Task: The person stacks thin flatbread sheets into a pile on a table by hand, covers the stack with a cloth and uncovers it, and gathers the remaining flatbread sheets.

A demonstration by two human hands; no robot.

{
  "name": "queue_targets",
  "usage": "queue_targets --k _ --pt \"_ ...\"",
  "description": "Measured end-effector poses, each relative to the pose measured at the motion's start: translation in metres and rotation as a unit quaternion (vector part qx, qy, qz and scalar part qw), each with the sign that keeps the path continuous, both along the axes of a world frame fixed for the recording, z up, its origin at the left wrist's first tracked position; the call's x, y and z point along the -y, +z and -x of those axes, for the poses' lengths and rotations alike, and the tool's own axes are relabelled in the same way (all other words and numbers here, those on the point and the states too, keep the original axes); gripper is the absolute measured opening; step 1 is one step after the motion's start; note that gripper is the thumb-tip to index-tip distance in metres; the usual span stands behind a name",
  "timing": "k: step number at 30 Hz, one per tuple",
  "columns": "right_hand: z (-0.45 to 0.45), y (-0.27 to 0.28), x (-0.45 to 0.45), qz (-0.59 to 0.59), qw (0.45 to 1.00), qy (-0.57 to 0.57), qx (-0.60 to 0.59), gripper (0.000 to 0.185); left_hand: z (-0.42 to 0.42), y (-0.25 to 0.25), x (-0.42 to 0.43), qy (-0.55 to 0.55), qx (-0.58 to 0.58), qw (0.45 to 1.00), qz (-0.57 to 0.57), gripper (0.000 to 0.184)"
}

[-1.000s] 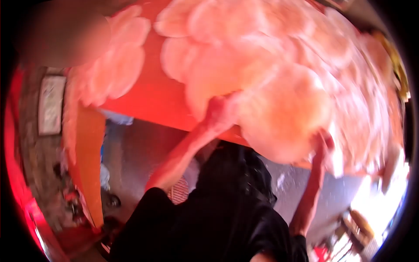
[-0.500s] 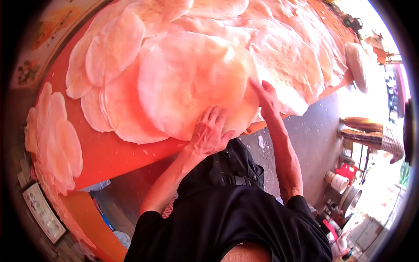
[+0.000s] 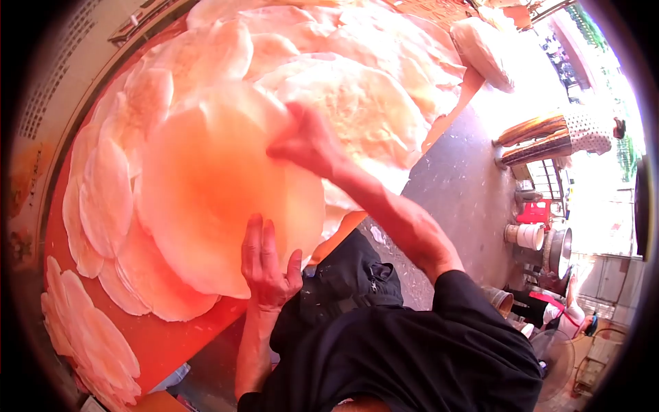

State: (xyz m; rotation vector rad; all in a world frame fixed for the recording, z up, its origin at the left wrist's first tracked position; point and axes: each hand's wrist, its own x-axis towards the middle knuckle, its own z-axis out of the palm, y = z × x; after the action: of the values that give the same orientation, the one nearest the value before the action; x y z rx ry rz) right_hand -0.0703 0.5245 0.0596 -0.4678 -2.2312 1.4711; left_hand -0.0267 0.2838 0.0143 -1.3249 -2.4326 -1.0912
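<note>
Thin round pale sheets lie overlapped across a red table [image 3: 171, 350]. One large round sheet [image 3: 213, 192] is on top of the pile, nearest to me. My left hand [image 3: 269, 271] rests on the near edge of this sheet, palm down, with its fingers apart. Over the sheet's right side, my right hand [image 3: 302, 141] is bent with its fingers drawn together, smeared by motion. Whether it pinches the sheet's edge is hidden. More sheets [image 3: 357, 103] spread out behind and to the right of my right hand.
Another cluster of sheets [image 3: 89, 329] lies at the lower left. A rounded pale bundle [image 3: 482, 51] sits at the table's far right corner. Beyond the grey floor [image 3: 456, 185] are a standing person [image 3: 583, 130], a white bucket [image 3: 528, 235], a red crate [image 3: 534, 211] and a second person [image 3: 566, 319].
The view has turned to the right. My right hand has moved from the sheet's right edge inward over it. My left hand still rests flat at the near edge.
</note>
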Motion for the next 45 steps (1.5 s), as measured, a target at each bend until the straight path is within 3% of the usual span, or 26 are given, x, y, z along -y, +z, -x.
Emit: queue_targets --k 2,4,6,8,10,12,13,16,18,20,23,25,26,28,30,32,34,36,38,39,42,45 --pt "0.006 0.019 -0.06 0.085 0.996 -0.013 0.025 0.04 0.0 0.014 -0.035 0.011 -0.019 0.999 -0.025 0.057" --pt "0.006 0.035 -0.139 0.144 0.989 -0.012 -0.035 0.037 -0.001 0.02 -0.071 0.025 -0.027 0.998 -0.048 0.054" --pt "-0.001 0.045 -0.226 0.091 0.994 -0.063 -0.002 0.045 0.0 0.02 -0.094 0.029 -0.044 0.998 -0.033 0.053" --pt "-0.009 0.039 -0.31 0.118 0.982 -0.145 0.005 0.036 0.002 0.013 -0.111 0.037 -0.011 0.999 0.013 0.048" --pt "-0.019 0.022 -0.368 0.044 0.983 -0.174 -0.046 0.033 0.003 -0.007 -0.121 0.054 0.021 0.997 0.053 0.046" --pt "-0.042 -0.011 -0.43 0.032 0.977 -0.21 0.012 0.043 0.001 -0.015 -0.125 0.084 0.055 0.991 0.091 0.046" --pt "-0.058 -0.044 -0.46 -0.083 0.947 -0.3 0.084 0.053 -0.001 -0.023 -0.125 0.1 0.078 0.987 0.1 0.047" --pt "-0.111 -0.1 -0.459 -0.266 0.908 -0.285 0.153 0.079 0.0 -0.042 -0.12 0.122 0.102 0.974 0.163 0.051" --pt "-0.132 -0.088 -0.376 0.011 0.937 -0.132 0.323 0.079 0.001 -0.042 -0.121 0.11 0.094 0.963 0.229 0.052" --pt "-0.138 -0.083 -0.308 0.06 0.93 -0.101 0.349 0.062 0.0 -0.04 -0.124 0.107 0.081 0.962 0.237 0.059" --pt "-0.14 -0.105 -0.275 0.134 0.955 -0.093 0.246 0.052 0.001 -0.04 -0.124 0.115 0.045 0.963 0.239 0.067" --pt "-0.135 -0.075 -0.251 0.136 0.967 -0.092 0.195 0.039 0.001 -0.047 -0.12 0.136 0.034 0.963 0.229 0.074" --pt "-0.133 -0.07 -0.243 0.11 0.974 -0.083 0.18 0.034 0.001 -0.046 -0.12 0.136 0.043 0.965 0.221 0.077" --pt "-0.122 -0.043 -0.226 -0.047 0.986 -0.096 0.13 0.032 0.0 -0.042 -0.114 0.135 0.063 0.966 0.21 0.082" --pt "-0.112 0.009 -0.218 -0.042 0.991 -0.088 0.09 0.028 -0.006 -0.046 -0.105 0.126 0.05 0.97 0.202 0.082" --pt "-0.102 0.039 -0.247 0.011 0.999 -0.046 -0.009 0.023 -0.013 -0.056 -0.097 0.128 0.043 0.968 0.21 0.08" --pt "-0.091 0.08 -0.273 0.091 0.992 -0.081 0.038 0.024 -0.015 -0.064 -0.092 0.135 0.034 0.962 0.233 0.077" --pt "-0.082 0.072 -0.326 0.06 0.992 -0.114 -0.009 0.032 -0.015 -0.064 -0.092 0.151 0.001 0.969 0.198 0.057" --pt "-0.075 0.06 -0.377 0.061 0.992 -0.092 -0.054 0.021 -0.011 -0.066 -0.089 0.148 -0.005 0.978 0.149 0.047" --pt "-0.079 0.053 -0.41 0.075 0.983 -0.137 0.095 0.019 -0.012 -0.059 -0.09 0.179 -0.027 0.975 0.132 0.034" --pt "-0.092 0.022 -0.434 0.168 0.964 -0.202 0.028 0.038 -0.003 -0.057 -0.066 0.209 0.015 0.97 0.126 0.029" --pt "-0.133 -0.03 -0.496 0.109 0.914 -0.35 0.172 0.044 0.001 -0.037 -0.061 0.265 -0.001 0.959 0.1 0.026"
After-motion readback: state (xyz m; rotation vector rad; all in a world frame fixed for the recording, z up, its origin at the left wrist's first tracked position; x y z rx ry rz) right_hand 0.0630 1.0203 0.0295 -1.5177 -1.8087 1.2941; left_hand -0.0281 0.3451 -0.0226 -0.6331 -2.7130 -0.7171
